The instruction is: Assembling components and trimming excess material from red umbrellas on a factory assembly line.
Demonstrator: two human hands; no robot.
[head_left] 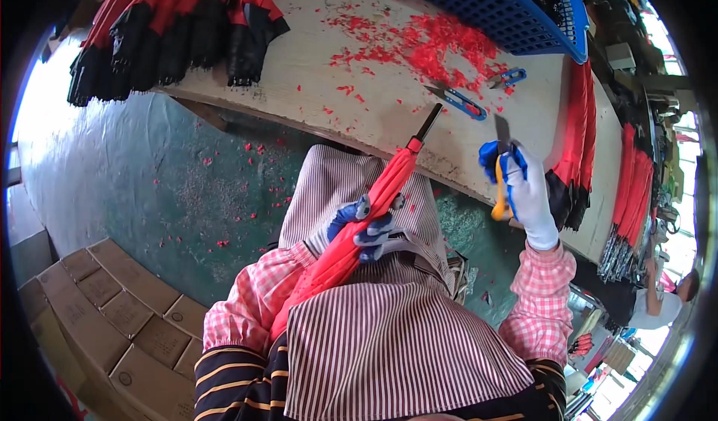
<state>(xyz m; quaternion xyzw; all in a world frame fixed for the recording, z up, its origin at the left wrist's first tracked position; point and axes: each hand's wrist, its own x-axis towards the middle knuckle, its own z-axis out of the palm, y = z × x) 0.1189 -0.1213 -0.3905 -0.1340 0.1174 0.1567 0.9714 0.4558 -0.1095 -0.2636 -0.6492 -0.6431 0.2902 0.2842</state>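
Observation:
My left hand (359,230), in a white glove with blue-coated fingers, is closed around a folded red umbrella (329,266). The umbrella slants across my lap, its black shaft tip (428,124) pointing up toward the table edge. My right hand (528,193), gloved the same way, grips a knife (499,189) with a yellow-orange handle. Its grey blade points upward, away from me, to the right of the umbrella and apart from it. On the table, two blue-handled thread snips (465,105) lie just beyond the umbrella's tip.
Red scraps (441,51) litter the worktable (299,36). A blue plastic basket (486,10) stands at the back. Bundles of red umbrellas with black ends lie at left (179,25) and right (577,144). Cardboard boxes (153,380) sit lower left; another person (658,305) is at far right.

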